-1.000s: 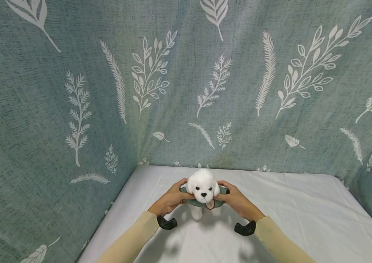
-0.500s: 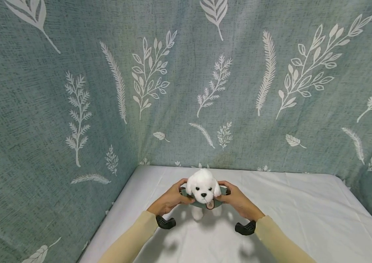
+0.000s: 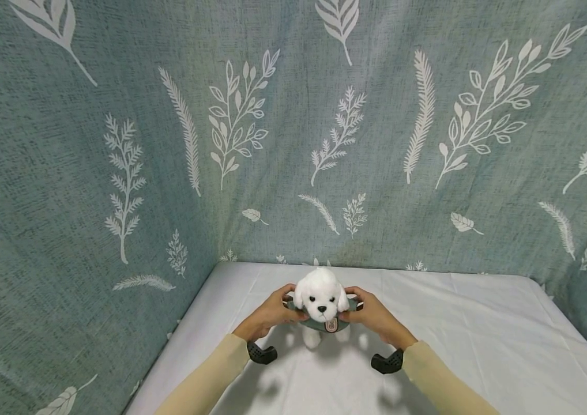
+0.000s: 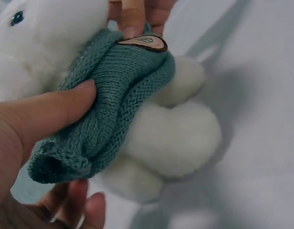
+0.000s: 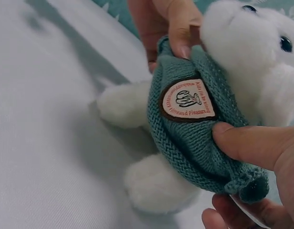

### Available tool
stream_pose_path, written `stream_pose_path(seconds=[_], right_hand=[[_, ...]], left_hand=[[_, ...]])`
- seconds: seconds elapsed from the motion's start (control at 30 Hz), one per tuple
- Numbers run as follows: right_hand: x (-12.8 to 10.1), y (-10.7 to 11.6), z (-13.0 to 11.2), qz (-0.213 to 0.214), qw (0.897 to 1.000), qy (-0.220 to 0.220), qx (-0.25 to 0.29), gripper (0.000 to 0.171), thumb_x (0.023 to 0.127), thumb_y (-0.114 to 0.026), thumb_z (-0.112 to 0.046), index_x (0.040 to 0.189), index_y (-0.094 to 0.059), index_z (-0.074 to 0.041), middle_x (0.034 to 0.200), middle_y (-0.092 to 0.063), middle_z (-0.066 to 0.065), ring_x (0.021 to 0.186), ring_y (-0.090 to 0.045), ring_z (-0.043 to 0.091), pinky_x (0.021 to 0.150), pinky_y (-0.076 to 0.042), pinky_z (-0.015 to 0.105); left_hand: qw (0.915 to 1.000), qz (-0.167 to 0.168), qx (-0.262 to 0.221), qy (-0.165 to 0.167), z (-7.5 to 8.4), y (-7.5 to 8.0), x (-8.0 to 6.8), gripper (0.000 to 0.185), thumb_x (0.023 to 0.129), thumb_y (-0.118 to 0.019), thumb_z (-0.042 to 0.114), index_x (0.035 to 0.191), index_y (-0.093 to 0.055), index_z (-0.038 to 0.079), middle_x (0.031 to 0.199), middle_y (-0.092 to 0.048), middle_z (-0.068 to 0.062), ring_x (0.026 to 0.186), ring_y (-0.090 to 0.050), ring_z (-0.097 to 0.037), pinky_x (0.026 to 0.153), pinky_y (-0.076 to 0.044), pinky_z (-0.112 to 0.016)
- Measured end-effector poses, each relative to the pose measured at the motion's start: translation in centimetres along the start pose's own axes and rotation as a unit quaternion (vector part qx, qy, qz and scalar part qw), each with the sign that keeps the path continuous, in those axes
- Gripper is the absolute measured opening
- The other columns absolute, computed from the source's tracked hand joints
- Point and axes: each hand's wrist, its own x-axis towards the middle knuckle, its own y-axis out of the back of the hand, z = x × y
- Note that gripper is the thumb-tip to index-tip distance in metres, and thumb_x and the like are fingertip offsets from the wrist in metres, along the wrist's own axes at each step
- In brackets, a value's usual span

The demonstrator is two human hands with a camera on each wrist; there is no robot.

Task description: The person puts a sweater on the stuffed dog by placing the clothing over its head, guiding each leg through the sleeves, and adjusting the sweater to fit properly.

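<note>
A white plush dog (image 3: 321, 285) stands upright on the white sheet, facing me, with a teal knitted sweater (image 4: 113, 86) bunched round its neck and chest. My left hand (image 3: 271, 311) grips the sweater at one side, thumb on the front and fingers behind. On the opposite side my right hand (image 3: 373, 316) pinches it the same way, its thumb beside the oval patch (image 5: 187, 100). A short sleeve opening (image 5: 254, 189) sticks out between the right thumb and fingers. The plush legs (image 4: 173, 138) show below the hem; the dog's back is hidden.
The white sheet (image 3: 480, 346) spreads around the dog over a flat surface. Leaf-patterned green-grey curtains (image 3: 283, 161) stand close behind and along the left and right sides. A black wrist device (image 3: 262, 353) sits at each cuff.
Both hands stay on the sweater. The right thumb has shifted slightly inward toward the patch, and the sweater's front sits a touch lower. The dog stays in place.
</note>
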Motion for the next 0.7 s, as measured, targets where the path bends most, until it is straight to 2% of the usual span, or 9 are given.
stream_pose_path(seconds=[0.23, 0.47, 0.7], right_hand=[[0.17, -0.49, -0.11, 0.033, 0.998, -0.001, -0.046, 0.065, 0.082, -0.089, -0.018, 0.140, -0.061, -0.015, 0.136, -0.058, 0.015, 0.101, -0.059, 0.025, 0.080, -0.054, 0.045], [0.20, -0.54, -0.42, 0.043, 0.996, 0.011, -0.083, 0.067, 0.081, -0.089, -0.019, 0.141, -0.061, -0.012, 0.128, -0.060, 0.010, 0.097, -0.059, 0.022, 0.077, -0.053, 0.041], [0.09, -0.53, -0.25, 0.046, 0.991, 0.063, -0.112, 0.060, 0.081, -0.090, -0.019, 0.135, -0.066, -0.009, 0.116, -0.061, 0.004, 0.099, -0.058, 0.022, 0.080, -0.052, 0.040]], left_hand=[[0.9979, 0.020, 0.053, -0.033, 0.56, -0.24, -0.02, 0.065, 0.075, -0.091, 0.007, 0.134, -0.064, 0.015, 0.116, -0.060, -0.010, 0.099, -0.056, -0.027, 0.078, -0.051, -0.039], [0.9951, 0.022, 0.077, -0.058, 0.33, -0.34, 0.03, 0.060, 0.076, -0.092, 0.013, 0.130, -0.068, 0.018, 0.109, -0.061, -0.004, 0.095, -0.051, -0.025, 0.077, -0.047, -0.038], [0.9948, 0.017, 0.081, -0.060, 0.32, -0.52, 0.07, 0.060, 0.079, -0.091, 0.017, 0.133, -0.066, 0.017, 0.112, -0.061, -0.003, 0.097, -0.052, -0.024, 0.078, -0.049, -0.039]])
